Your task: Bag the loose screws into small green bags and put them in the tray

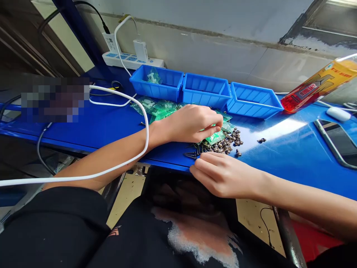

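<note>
My left hand (195, 123) is over the pile, fingers curled together above green-printed plastic packets (216, 137). Whatever may be between those fingertips is hidden. Close to the table's front edge, my right hand (225, 174) has its fingers bent and pressed together; I cannot make out what they hold, if anything. Beside its fingertips lies a long dark screw (190, 155). A heap of short screws (224, 144) spreads between both hands. More clear and green packets (163, 109) lie behind my left wrist.
Three blue bins stand along the wall: the left bin (167, 91) holds a small packet, then a middle bin (206, 95) and a right bin (253, 106). A drink bottle (315, 85), a phone (338, 143) and a power strip (154, 62) are around. A white cable (122, 163) crosses my left forearm.
</note>
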The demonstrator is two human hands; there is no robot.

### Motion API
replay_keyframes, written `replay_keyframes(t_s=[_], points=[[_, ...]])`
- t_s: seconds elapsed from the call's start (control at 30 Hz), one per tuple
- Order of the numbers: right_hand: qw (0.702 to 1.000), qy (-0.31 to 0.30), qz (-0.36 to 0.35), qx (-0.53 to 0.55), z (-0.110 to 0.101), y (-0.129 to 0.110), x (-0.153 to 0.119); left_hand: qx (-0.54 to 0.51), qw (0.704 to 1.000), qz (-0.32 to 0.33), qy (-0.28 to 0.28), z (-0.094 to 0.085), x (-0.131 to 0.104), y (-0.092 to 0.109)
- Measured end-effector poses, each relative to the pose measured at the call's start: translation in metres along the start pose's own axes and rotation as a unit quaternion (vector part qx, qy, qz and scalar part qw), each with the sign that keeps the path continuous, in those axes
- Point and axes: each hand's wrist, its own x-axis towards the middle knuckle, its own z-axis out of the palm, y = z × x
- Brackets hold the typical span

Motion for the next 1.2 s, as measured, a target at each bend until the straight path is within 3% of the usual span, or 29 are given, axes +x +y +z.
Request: replay_keyframes(t_s=[0.17, 0.27, 0.4, 0.5, 0.6, 0.83, 1.03, 1.2], points=[[0.999, 0.033, -0.031, -0.011, 0.007, 0.003, 0.018, -0.001, 1.0, -0.003, 0.005, 0.0, 0.001, -0.001], [0.997, 0.08, 0.001, -0.022, 0.009, 0.011, 0.016, -0.006, 1.0, -0.01, 0.022, -0.001, 0.0, -0.004], [0.98, 0.154, 0.124, -0.006, 0.008, 0.031, -0.001, -0.018, 0.999, -0.021, 0.04, -0.001, -0.002, -0.008], [0.943, 0.224, 0.246, 0.02, 0.009, 0.047, -0.013, -0.007, 0.999, -0.027, 0.044, 0.001, -0.003, -0.009], [0.912, 0.262, 0.312, 0.041, 0.013, 0.055, -0.018, 0.0, 0.996, -0.045, 0.071, 0.003, -0.003, -0.009], [0.888, 0.244, 0.374, 0.105, 0.023, 0.059, -0.019, -0.006, 0.987, -0.079, 0.137, 0.002, -0.001, -0.008], [0.894, 0.264, 0.349, 0.09, 0.024, 0.069, -0.016, -0.004, 0.977, -0.123, 0.173, 0.003, 0.0, -0.009], [0.9, 0.264, 0.341, 0.058, 0.027, 0.076, -0.019, -0.018, 0.98, -0.128, 0.149, 0.007, 0.0, -0.014]])
